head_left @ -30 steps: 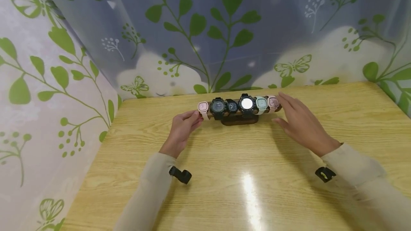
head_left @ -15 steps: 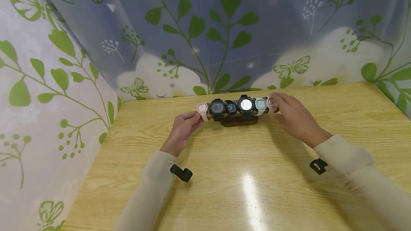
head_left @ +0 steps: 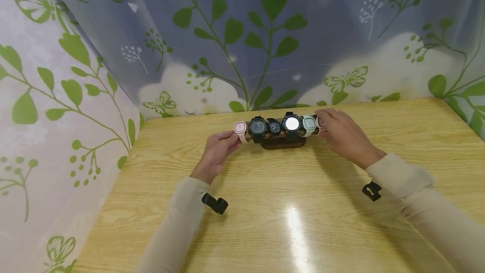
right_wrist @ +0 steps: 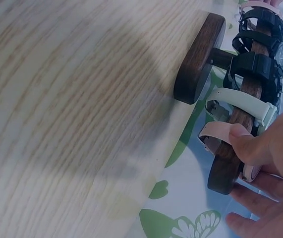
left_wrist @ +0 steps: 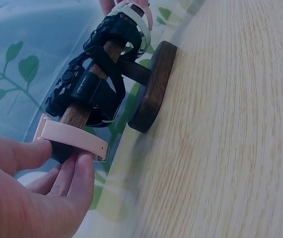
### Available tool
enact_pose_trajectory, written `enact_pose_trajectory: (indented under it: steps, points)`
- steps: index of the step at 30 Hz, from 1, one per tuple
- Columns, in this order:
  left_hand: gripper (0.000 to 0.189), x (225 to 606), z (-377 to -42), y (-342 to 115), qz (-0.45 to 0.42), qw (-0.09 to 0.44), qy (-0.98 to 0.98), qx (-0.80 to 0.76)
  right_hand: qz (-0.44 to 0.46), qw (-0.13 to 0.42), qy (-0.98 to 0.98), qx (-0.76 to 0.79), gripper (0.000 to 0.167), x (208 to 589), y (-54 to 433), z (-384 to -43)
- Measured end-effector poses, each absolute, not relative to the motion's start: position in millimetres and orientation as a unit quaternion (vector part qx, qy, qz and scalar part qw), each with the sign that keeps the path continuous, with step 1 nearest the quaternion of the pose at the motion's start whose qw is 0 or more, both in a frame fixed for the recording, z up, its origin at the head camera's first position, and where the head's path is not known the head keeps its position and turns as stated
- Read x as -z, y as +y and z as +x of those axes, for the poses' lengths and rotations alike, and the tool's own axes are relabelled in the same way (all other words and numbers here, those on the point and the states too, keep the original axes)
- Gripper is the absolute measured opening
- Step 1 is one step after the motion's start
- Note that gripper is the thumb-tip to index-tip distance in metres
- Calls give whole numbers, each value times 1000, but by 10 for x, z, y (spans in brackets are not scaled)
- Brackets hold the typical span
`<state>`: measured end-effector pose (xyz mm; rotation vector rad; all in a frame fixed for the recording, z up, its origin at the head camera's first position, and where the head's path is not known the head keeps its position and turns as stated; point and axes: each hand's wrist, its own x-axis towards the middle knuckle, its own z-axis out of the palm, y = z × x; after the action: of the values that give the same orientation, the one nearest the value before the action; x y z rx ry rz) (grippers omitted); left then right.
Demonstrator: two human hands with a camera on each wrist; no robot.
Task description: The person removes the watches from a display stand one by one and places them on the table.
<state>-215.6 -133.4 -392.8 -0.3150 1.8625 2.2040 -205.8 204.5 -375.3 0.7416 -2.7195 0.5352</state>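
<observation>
A dark wooden T-shaped watch stand (head_left: 282, 143) bears a row of several watches. My left hand (head_left: 217, 153) pinches the bar's left end, thumb and fingertips against a pale pink watch (head_left: 240, 127) there. At the opposite end my right hand (head_left: 346, 136) grips another pink watch (right_wrist: 215, 135), thumb on its strap and fingers partly hiding its face. The right wrist view shows the bar's bare end poking out below that strap. Beside it sits a mint-green watch (head_left: 309, 123). Black watches fill the middle, among them a large one (head_left: 257, 126), a small one (head_left: 274, 127) and one with a glaring face (head_left: 291, 124).
The stand is on a light wood-grain table (head_left: 257, 205), close to its back edge. Behind hangs a blue-grey curtain (head_left: 242, 66) with green leaves; a similar pale one (head_left: 68, 138) runs along the left. Each sleeve cuff carries a black strap device (head_left: 214, 204).
My right hand has moved left onto the rightmost pink watch, its fingers now closing over it and covering part of the face. The left hand and stand stay put.
</observation>
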Motion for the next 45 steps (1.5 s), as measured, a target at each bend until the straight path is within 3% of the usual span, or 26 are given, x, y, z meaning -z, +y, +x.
enact_pose_trajectory:
  steps: [18,45]
  points:
    - [36,3932,-2185,-1313,-107,101,647,-748,245,142,-945,-161,53,3725,2021,-2075]
    - [36,3928,-2173,-1335,-104,100,657,-740,223,94,-959,-147,59,3715,2043,-2097]
